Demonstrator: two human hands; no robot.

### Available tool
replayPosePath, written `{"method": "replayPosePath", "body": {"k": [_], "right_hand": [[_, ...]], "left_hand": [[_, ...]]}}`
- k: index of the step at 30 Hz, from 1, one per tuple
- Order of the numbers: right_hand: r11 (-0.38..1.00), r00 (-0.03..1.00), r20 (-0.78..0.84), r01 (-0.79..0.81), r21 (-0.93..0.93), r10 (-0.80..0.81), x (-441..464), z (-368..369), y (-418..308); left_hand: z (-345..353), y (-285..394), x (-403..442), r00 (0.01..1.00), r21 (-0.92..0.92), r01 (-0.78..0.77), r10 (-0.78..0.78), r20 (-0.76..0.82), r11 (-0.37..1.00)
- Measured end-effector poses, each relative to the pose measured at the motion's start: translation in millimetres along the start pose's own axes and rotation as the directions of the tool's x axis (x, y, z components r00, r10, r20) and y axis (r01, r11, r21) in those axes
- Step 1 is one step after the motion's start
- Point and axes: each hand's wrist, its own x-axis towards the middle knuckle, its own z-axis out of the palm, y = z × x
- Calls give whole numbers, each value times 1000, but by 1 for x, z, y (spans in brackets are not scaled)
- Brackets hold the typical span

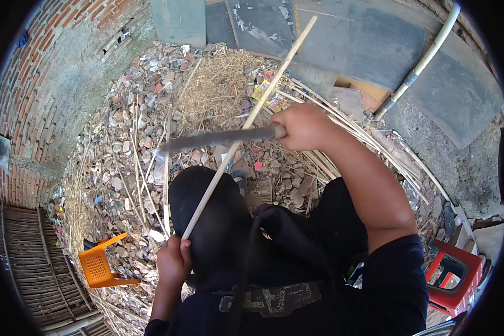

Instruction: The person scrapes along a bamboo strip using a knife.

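Note:
My left hand [173, 260] is closed around the lower end of a long pale bamboo strip [211, 189], which slants up and away to the right past my left knee. A machete [218, 139] is in my right hand [303, 126], the fingers wrapped round its handle. Its dark blade points left and crosses the strip about midway. Whether the edge touches the strip or has cut into it, I cannot tell. The blade's far end looks slightly blurred. My dark-clothed knees [204, 196] are bent beneath the strip.
Rubble and shavings [215, 78] cover the ground. Several bamboo strips [369, 143] lie right, more at left. An orange plastic chair [98, 266] lies at left, a red stool [456, 277] at right. A brick wall [33, 106] and a slanting pole [417, 70] stand around.

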Motion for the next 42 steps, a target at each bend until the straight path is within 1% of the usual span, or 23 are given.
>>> {"method": "replayPosePath", "body": {"k": [2, 3, 5, 6, 7, 10, 13, 16, 17, 20, 21, 24, 26, 27, 28, 30, 31, 33, 35, 38, 39, 40, 42], "right_hand": [[999, 999, 35, -14, -50, 15, 8, 3, 2], [993, 996, -77, -34, 111, 43, 15, 11, 23], [970, 971, -163, -139, 197, 173, 27, 12, 57], [951, 950, -201, -188, 245, 240, 28, 5, 57], [958, 948, -213, -189, 214, 235, 24, 4, 58], [963, 969, -202, -84, 257, 138, 10, 4, 45], [995, 994, -33, 100, 19, -100, -5, 3, 6], [995, 999, 36, 37, 88, -40, 17, 6, 25], [986, 995, -90, -21, 165, 36, 22, 9, 39], [966, 972, -97, -194, 174, 213, 26, 4, 52], [968, 971, -122, -182, 175, 204, 24, 7, 57], [973, 982, -95, -146, 181, 165, 4, -8, 24], [995, 996, -59, -56, 81, 61, -5, -12, 18], [999, 999, -32, 0, 33, 1, -7, -10, 16], [996, 998, -35, -40, 82, 43, -6, -8, 17], [979, 991, -46, -114, 169, 123, -1, -10, 28], [978, 987, -94, -114, 176, 132, 0, -9, 31], [992, 984, -173, -28, 121, 48, -4, -7, 28], [992, 971, -228, 90, 92, -67, -5, -8, 25], [991, 991, -127, -27, 128, 43, -2, -19, 29], [956, 981, -61, -164, 243, 184, 1, -20, 37], [963, 977, -117, -150, 222, 179, 1, -18, 45], [976, 959, -228, -127, 178, 167, 2, -8, 58]], "left_hand": [[1, -1, -1, 1000, 2, -8, 8, -4, 1000], [4, -3, -2, 1000, -12, -16, 16, -11, 1000], [3, -1, 2, 999, -23, -37, 37, -35, 999], [1, -1, 3, 999, -19, -33, 32, -25, 999], [-1, -1, 2, 1000, -12, -25, 25, -9, 1000], [-5, 2, 2, 999, -12, 12, -12, 36, 1000], [-5, 4, 6, 999, -37, 11, -9, 40, 999], [0, -1, 7, 1000, -29, -14, 15, 22, 999], [-1, 2, 7, 1000, -45, -24, 24, -1, 999], [-8, 3, 5, 999, -4, 10, -10, 39, 1000], [-9, 3, 5, 999, 3, 5, -5, 33, 1000], [-7, 5, 4, 1000, 7, -16, 16, 11, 1000], [-6, 8, 6, 999, 9, -41, 41, -9, 999], [-4, 10, 7, 996, 34, -63, 66, -65, 997], [-1, 4, 6, 995, 45, -57, 60, -80, 997], [-4, 10, 3, 978, -215, 145, -173, -114, 966], [-6, 10, 5, 985, -86, 66, -79, -154, 994], [-10, 8, 7, 977, 179, -80, 113, -183, 981], [-8, 7, 10, 988, 148, -52, 72, -133, 988], [-9, 3, 9, 996, 139, -34, 45, -75, 990], [-7, 3, 9, 996, 127, -36, 45, -75, 991], [-5, 4, 12, 995, 112, -43, 53, -89, 993], [-9, 7, 12, 994, 160, -42, 58, -97, 986]]}}
